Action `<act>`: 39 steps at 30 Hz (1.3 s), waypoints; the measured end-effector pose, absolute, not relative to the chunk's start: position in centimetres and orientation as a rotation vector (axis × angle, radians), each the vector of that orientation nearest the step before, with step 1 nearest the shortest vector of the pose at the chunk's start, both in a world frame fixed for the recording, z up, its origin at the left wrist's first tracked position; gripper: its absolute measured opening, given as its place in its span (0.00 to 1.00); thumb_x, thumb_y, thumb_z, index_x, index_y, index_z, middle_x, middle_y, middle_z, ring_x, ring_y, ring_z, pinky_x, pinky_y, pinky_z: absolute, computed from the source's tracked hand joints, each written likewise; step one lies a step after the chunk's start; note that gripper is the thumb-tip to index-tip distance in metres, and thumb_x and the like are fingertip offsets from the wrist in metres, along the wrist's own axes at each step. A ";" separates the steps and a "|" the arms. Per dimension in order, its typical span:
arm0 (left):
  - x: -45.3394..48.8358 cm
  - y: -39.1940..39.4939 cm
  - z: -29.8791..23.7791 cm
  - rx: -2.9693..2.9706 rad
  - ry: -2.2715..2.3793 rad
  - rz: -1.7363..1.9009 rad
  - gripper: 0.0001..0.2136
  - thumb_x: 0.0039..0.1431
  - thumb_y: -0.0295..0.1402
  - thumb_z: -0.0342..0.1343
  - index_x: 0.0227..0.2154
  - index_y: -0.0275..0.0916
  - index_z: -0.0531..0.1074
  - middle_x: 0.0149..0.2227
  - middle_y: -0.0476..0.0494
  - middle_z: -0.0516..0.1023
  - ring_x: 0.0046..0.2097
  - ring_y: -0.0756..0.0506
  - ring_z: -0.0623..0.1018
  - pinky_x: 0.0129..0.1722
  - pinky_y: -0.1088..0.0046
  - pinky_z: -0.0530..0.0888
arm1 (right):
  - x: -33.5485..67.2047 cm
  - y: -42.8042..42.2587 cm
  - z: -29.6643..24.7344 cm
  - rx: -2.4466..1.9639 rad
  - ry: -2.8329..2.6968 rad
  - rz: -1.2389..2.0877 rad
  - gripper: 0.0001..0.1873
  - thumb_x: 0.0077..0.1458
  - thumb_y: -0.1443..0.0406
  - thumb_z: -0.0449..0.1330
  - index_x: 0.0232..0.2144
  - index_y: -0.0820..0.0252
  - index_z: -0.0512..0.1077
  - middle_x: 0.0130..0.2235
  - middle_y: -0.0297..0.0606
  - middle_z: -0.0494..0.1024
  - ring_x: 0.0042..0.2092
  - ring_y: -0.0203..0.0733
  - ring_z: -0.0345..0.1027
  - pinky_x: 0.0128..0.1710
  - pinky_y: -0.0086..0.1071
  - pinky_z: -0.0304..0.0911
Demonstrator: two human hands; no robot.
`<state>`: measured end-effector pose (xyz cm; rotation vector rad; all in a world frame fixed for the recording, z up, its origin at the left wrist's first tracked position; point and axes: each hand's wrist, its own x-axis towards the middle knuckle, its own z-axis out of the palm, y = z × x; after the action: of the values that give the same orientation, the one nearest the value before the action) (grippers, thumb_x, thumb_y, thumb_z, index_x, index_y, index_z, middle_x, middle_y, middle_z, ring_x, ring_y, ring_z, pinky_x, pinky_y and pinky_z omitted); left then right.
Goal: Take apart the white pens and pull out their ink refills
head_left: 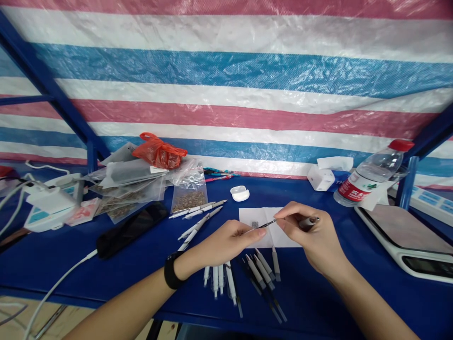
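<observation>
My right hand is closed around a thin pen-like part with a grey end, held level above a white sheet of paper. My left hand, with a black band on its wrist, pinches the thin front tip of that same part. Below my hands several white and grey pen barrels lie in rows on the blue table. More white pens lie to the left. A small dark cluster of tiny parts rests on the paper.
Clear bags of small parts and an orange bag sit at the back left beside a black case and a white cable. A white earbud case, tissues, a water bottle and a scale stand right.
</observation>
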<state>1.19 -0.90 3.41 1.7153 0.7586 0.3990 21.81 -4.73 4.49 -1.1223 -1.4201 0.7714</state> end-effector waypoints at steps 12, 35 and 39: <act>1.1 -0.6 2.9 1.722 0.786 0.403 0.31 0.65 0.59 0.48 0.18 0.40 0.52 0.18 0.56 0.46 0.21 0.53 0.51 0.24 0.69 0.49 | 22.8 -4.5 4.1 -1.140 -1.400 0.780 0.04 0.50 0.62 0.68 0.26 0.56 0.81 0.21 0.33 0.66 0.23 0.35 0.52 0.21 0.30 0.48; 1.2 -0.8 3.0 1.749 0.788 0.397 0.30 0.65 0.59 0.48 0.19 0.40 0.50 0.19 0.56 0.45 0.22 0.53 0.49 0.24 0.69 0.48 | 21.9 -4.7 4.3 -1.201 -1.473 0.828 0.04 0.48 0.64 0.66 0.24 0.57 0.79 0.22 0.33 0.69 0.23 0.35 0.55 0.22 0.30 0.48; 1.3 -0.9 3.2 1.758 0.792 0.400 0.30 0.65 0.58 0.48 0.18 0.40 0.50 0.19 0.56 0.45 0.22 0.53 0.49 0.25 0.69 0.48 | 21.4 -4.7 4.8 -1.210 -1.493 0.864 0.04 0.46 0.64 0.66 0.23 0.57 0.79 0.22 0.33 0.70 0.23 0.34 0.54 0.22 0.30 0.49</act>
<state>1.27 -0.94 3.17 1.7585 0.7919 0.3995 21.37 -4.74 4.81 -1.2102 -1.4934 0.8635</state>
